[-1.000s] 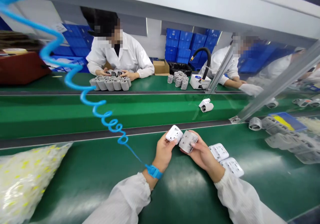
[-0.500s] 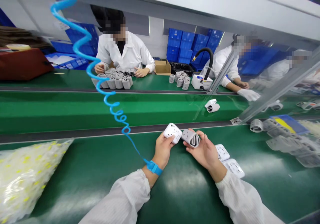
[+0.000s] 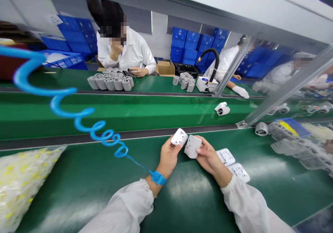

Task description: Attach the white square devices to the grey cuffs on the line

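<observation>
My left hand (image 3: 168, 157) grips a small white socket part (image 3: 179, 137) with its fingers curled round it. My right hand (image 3: 208, 156) is closed on a pale grey housing shell (image 3: 193, 146), held right beside the white part so the two nearly touch. Both hands hover just above the green bench (image 3: 104, 184). A blue wrist strap (image 3: 158, 177) on my left wrist trails a coiled blue cord (image 3: 78, 120) up to the left. Two more white socket parts (image 3: 225, 156) lie on the bench just right of my right hand.
A bag of small yellow-and-white pieces (image 3: 23, 181) lies at the left. A green conveyor (image 3: 130, 113) carries a white and grey pair (image 3: 222, 109). Grey shells (image 3: 288, 141) pile at the right behind a clear panel. Across the belt, workers in white coats sit by rows of grey shells (image 3: 110, 83).
My right hand has turned the grey shell from its open end to its flat face and brought it closer to the white part. The coiled cord has swung down and left.
</observation>
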`<control>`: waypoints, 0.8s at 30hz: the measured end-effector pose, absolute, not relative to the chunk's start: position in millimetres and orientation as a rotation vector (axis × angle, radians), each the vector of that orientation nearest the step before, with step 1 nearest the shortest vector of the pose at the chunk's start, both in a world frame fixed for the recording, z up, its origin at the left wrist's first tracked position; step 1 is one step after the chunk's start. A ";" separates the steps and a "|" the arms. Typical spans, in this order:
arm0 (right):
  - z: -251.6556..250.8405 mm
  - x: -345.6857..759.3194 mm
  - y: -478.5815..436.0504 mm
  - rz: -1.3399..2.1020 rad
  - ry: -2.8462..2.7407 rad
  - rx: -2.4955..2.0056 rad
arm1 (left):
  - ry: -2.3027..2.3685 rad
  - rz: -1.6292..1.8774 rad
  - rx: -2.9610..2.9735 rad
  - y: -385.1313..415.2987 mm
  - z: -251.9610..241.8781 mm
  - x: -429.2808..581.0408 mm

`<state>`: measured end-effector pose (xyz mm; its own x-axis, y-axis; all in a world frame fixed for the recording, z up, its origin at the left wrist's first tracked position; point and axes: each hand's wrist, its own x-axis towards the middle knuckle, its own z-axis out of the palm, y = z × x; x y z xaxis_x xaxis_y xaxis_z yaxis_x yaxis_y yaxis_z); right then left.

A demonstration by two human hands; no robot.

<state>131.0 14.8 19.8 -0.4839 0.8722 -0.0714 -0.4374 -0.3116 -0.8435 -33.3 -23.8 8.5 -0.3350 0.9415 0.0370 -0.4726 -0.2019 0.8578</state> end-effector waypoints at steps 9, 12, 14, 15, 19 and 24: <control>17.0 131.8 15.5 1.841 -1.034 -0.750 | 0.963 1.681 0.778 -28.5 16.9 -34.4; 19.0 132.6 14.8 1.836 -1.067 -0.775 | 0.978 1.656 0.819 -29.0 18.5 -35.7; 20.4 132.9 14.2 1.841 -1.076 -0.786 | 0.990 1.639 0.852 -29.2 18.5 -35.9; 21.0 132.9 13.9 1.842 -1.078 -0.794 | 0.993 1.635 0.875 -29.3 18.0 -36.0; 22.8 132.0 12.6 1.818 -1.083 -0.830 | 0.993 1.616 1.000 -30.0 12.5 -37.0; 23.6 130.6 9.9 1.764 -1.124 -0.861 | 1.090 1.546 1.292 -33.4 6.1 -42.0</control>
